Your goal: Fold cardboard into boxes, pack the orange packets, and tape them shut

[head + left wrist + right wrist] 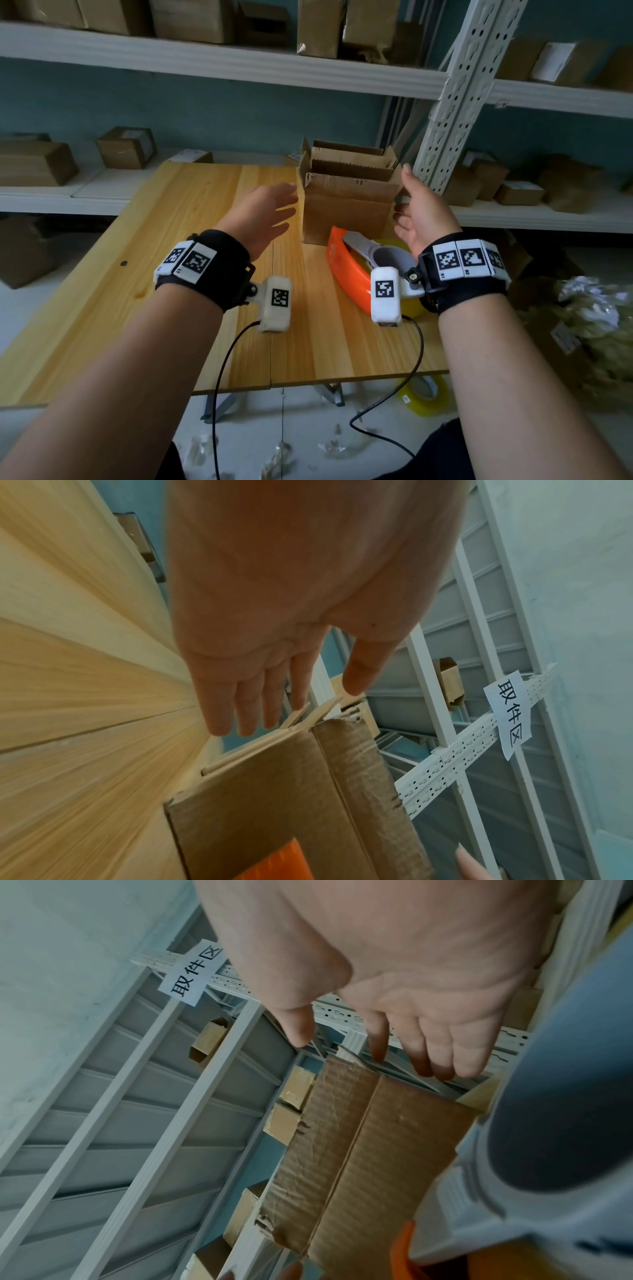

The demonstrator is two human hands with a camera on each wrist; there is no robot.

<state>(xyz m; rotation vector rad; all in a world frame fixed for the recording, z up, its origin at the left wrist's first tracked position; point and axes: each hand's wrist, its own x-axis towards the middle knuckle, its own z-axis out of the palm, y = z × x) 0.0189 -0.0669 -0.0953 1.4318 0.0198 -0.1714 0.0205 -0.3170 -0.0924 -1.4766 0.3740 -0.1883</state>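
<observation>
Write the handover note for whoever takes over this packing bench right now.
Left hand: open, fingers straight, just left of the box, holding nothing.
Right hand: open, at the box's right side, holding nothing; contact unclear.
Cardboard box: upright at the back of the wooden table, top flaps open, more open cardboard behind it.
Orange tape dispenser: lying on the table in front of the box.
Done: box erected.
Left: pack the orange packets (none in view), close the flaps, tape shut.

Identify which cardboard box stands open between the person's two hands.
The front box on the wooden table, beside the orange tape dispenser; the shelf boxes are closed.
</observation>
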